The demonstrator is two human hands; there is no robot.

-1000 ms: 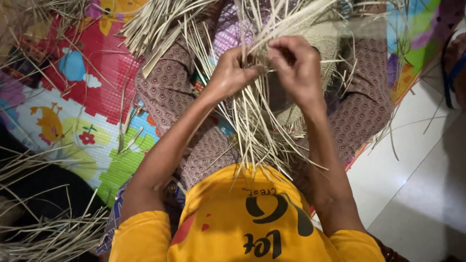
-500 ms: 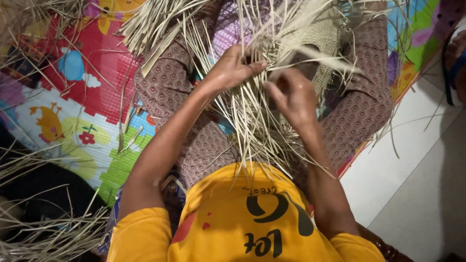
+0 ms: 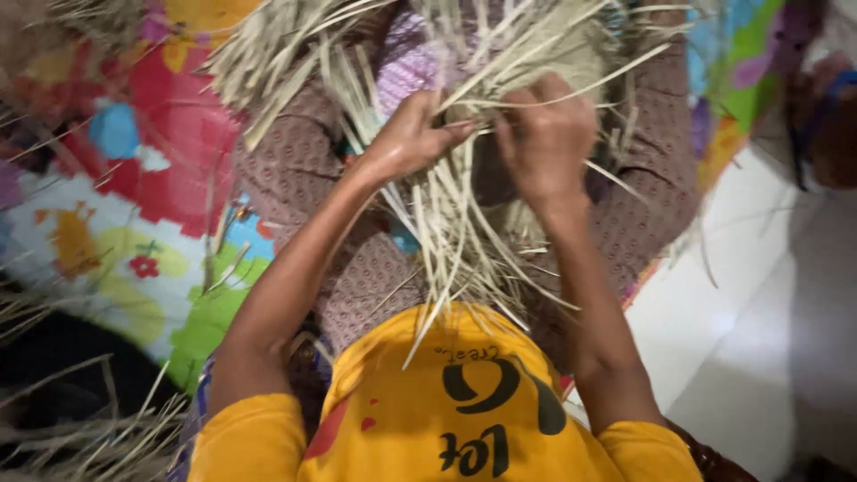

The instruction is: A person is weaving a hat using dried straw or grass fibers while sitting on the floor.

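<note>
- Two hands meet over a bundle of pale dry straw strips (image 3: 464, 223) that lies across the person's lap, on brown patterned trousers (image 3: 357, 286).
- Left hand (image 3: 412, 138) pinches a few strips between thumb and fingers; the fingertips reach toward the other hand and are partly buried in the strips.
- Right hand (image 3: 546, 143) is curled around strips at the top of the bundle; its fingers fold under, so only the back and knuckles show, and what exactly they grip is hard to make out.
- Strips fan toward the yellow shirt (image 3: 446, 411) below, their far ends cut off at the top edge.
- Blur softens the woven part near the top (image 3: 553, 54).
- Beneath lies a bright patterned mat (image 3: 116, 205); more loose straw (image 3: 80, 437) is cropped at the lower left corner.
- White floor (image 3: 741, 357) shows at the right.
</note>
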